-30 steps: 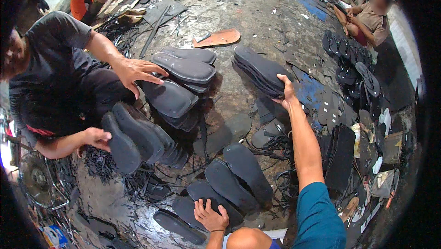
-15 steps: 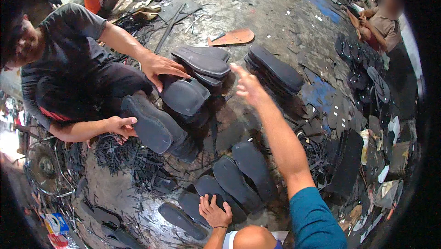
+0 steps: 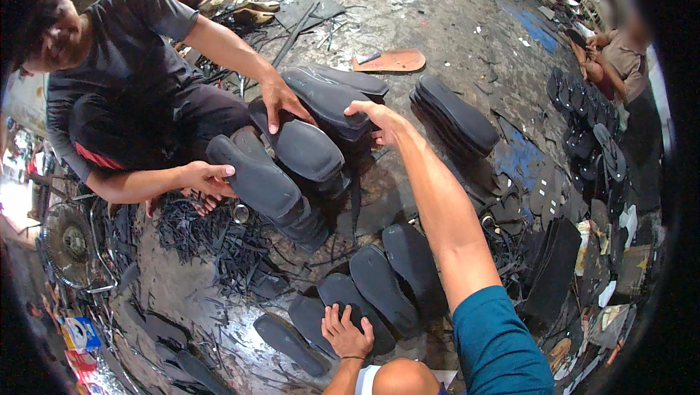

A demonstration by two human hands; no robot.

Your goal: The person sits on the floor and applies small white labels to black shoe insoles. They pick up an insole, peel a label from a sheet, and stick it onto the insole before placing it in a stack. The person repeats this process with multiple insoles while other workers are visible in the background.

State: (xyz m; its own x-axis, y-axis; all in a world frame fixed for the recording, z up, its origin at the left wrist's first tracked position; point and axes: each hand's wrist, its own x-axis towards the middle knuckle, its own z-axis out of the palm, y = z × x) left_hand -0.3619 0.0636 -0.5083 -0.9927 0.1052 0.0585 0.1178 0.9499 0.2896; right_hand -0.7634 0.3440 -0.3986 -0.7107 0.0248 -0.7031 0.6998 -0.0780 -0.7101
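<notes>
My left hand (image 3: 347,333) lies flat with its fingers apart on a black shoe sole (image 3: 343,293), one of several fanned out by my knee. My right arm reaches out to a stack of black soles (image 3: 324,96), and my right hand (image 3: 380,124) closes round the near right end of it, index finger on top. Left of that, a co-worker's hand (image 3: 284,103) spreads over another sole pile (image 3: 310,150). The co-worker's other hand (image 3: 208,177) holds the side of a third pile (image 3: 255,180).
Another sole stack (image 3: 456,114) stands to the right of my right hand. Beyond lies a brown sole-shaped board (image 3: 390,60) with a small tool on it. Black offcut strips (image 3: 219,242) litter the floor. Finished black sandals (image 3: 583,114) are at far right, a fan (image 3: 73,245) at left.
My right hand has gone from pointing over the stack to gripping its end. My left hand stays on the sole. The whole view has shifted slightly.
</notes>
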